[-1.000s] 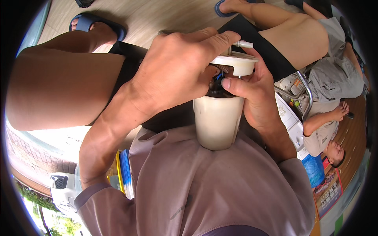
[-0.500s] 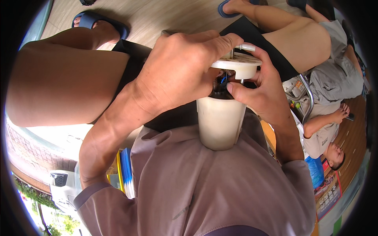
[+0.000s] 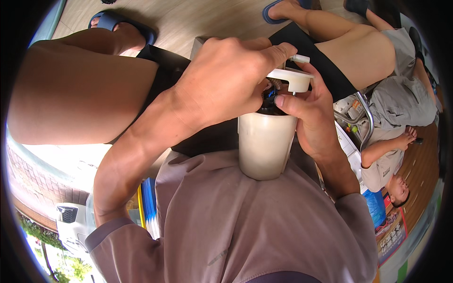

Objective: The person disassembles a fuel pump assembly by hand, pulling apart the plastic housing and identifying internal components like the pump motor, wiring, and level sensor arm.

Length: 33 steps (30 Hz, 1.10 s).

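Both hands at work on a cylindrical unit held close to the body. The left hand's fingers (image 3: 283, 51) close over the white cap (image 3: 301, 81), the index finger bent across the top beside a short pale spout (image 3: 300, 59) and the thumb tucked below the rim; the fingertips are partly hidden. The right hand (image 3: 315, 113) grips from the other side, its thumb pressed just under the cap, against a dark inner part (image 3: 270, 107), and one finger rising behind the rim.

Between cap and cup lies a gap, in which blue wires (image 3: 271, 93), a coiled piece (image 3: 275, 83) and a thin metal rod (image 3: 294, 94) show. The cream cup (image 3: 265, 146) stands below the cap, between the forearms, its closed end against the brownish shirt (image 3: 264, 221).

Farther out, the bare thighs spread to either side of the black shorts (image 3: 336, 59); blue sandals (image 3: 123, 27) rest on the wood-patterned floor (image 3: 198, 19). At right, beyond a bent metal tube (image 3: 370, 115), another person in grey shorts (image 3: 401, 104) holds a small dark object (image 3: 418, 141). At left, a white vehicle (image 3: 75, 224) appears near the rim.
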### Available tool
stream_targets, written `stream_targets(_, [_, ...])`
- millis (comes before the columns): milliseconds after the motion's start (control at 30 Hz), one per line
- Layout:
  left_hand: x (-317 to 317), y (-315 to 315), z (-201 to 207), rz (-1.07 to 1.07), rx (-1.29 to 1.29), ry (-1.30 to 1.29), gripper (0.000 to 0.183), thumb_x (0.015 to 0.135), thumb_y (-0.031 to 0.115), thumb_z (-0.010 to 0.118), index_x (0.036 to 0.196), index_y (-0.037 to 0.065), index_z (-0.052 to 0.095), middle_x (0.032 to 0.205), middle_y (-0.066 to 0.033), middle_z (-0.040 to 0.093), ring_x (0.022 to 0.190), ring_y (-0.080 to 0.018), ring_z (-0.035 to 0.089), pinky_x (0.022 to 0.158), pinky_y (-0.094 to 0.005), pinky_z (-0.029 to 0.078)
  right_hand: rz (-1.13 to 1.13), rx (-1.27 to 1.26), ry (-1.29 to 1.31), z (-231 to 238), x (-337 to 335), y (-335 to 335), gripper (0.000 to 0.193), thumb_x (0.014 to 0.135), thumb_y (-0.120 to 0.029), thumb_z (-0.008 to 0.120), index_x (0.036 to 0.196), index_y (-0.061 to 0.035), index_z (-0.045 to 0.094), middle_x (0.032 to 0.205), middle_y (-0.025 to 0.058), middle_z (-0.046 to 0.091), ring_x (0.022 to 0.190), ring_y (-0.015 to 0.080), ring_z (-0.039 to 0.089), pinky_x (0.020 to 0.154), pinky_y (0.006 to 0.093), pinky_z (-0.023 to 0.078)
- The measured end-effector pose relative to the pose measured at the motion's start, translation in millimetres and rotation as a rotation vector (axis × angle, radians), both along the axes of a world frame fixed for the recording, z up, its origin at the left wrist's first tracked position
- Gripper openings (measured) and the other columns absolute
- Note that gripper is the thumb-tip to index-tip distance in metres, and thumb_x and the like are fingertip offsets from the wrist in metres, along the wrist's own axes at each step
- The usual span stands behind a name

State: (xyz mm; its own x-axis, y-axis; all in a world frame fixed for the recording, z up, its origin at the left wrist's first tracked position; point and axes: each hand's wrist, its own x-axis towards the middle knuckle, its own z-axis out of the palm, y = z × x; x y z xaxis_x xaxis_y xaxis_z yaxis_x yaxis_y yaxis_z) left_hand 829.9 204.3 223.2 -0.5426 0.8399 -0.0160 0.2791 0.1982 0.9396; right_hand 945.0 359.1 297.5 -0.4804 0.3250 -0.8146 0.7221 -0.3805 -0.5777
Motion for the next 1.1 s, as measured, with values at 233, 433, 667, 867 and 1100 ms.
stream_targets(233, [5.3, 2.4, 1.5, -0.018, 0.002, 0.011, 0.067, 0.070, -0.006, 0.077, 0.134, 0.008, 0.066, 0.126, -0.0140, 0.072, 0.088, -0.0327, 0.075, 0.076, -0.0374, 0.062, -0.075, -0.095, 0.052, -1.5, 8.8, 5.5, 0.087, 0.082, 0.008, 0.071, 0.156, 0.0037, 0.026, 0.124, 0.0185, 0.066, 0.110, 0.0245, 0.069, 0.097, 0.0384, 0.057])
stream_targets(433, [-1.4, -5.2, 3.7, -0.044, -0.055, -0.076, 0.069, 0.072, -0.005, 0.078, 0.138, 0.011, 0.065, 0.128, -0.0145, 0.071, 0.093, -0.0333, 0.075, 0.080, -0.0376, 0.062, -0.080, -0.120, 0.069, -4.2, 7.1, 6.1, 0.091, 0.082, 0.005, 0.075, 0.158, 0.0022, 0.024, 0.119, 0.0172, 0.068, 0.108, 0.0227, 0.068, 0.098, 0.0388, 0.055])
stream_targets(667, [1.9, -7.3, -0.7, -0.016, -0.022, -0.061, 0.071, 0.074, -0.005, 0.079, 0.141, 0.013, 0.063, 0.131, -0.0166, 0.069, 0.101, -0.0330, 0.074, 0.085, -0.0378, 0.061, -0.128, -0.160, 0.058, -5.2, 13.9, 7.2, 0.094, 0.083, 0.001, 0.077, 0.160, -0.0016, 0.024, 0.109, 0.0144, 0.069, 0.103, 0.0199, 0.067, 0.098, 0.0363, 0.052])
stream_targets(867, [1.1, -9.1, 1.0, -0.025, -0.052, -0.095, 0.071, 0.075, -0.004, 0.080, 0.141, 0.013, 0.063, 0.130, -0.0186, 0.069, 0.104, -0.0348, 0.073, 0.088, -0.0392, 0.061, -0.130, -0.143, 0.114, -11.7, 21.0, 5.3, 0.099, 0.084, -0.001, 0.077, 0.162, -0.0009, 0.018, 0.100, 0.0133, 0.069, 0.102, 0.0204, 0.067, 0.097, 0.0349, 0.052])
stream_targets(1100, [2.4, -9.7, -1.0, -0.020, -0.029, -0.112, 0.070, 0.075, -0.005, 0.080, 0.141, 0.013, 0.063, 0.128, -0.0185, 0.070, 0.107, -0.0349, 0.073, 0.090, -0.0393, 0.060, -0.096, -0.140, 0.127, -10.9, 27.8, 5.6, 0.095, 0.087, -0.007, 0.075, 0.164, -0.0041, 0.019, 0.125, 0.0150, 0.064, 0.114, 0.0208, 0.061, 0.105, 0.0368, 0.048])
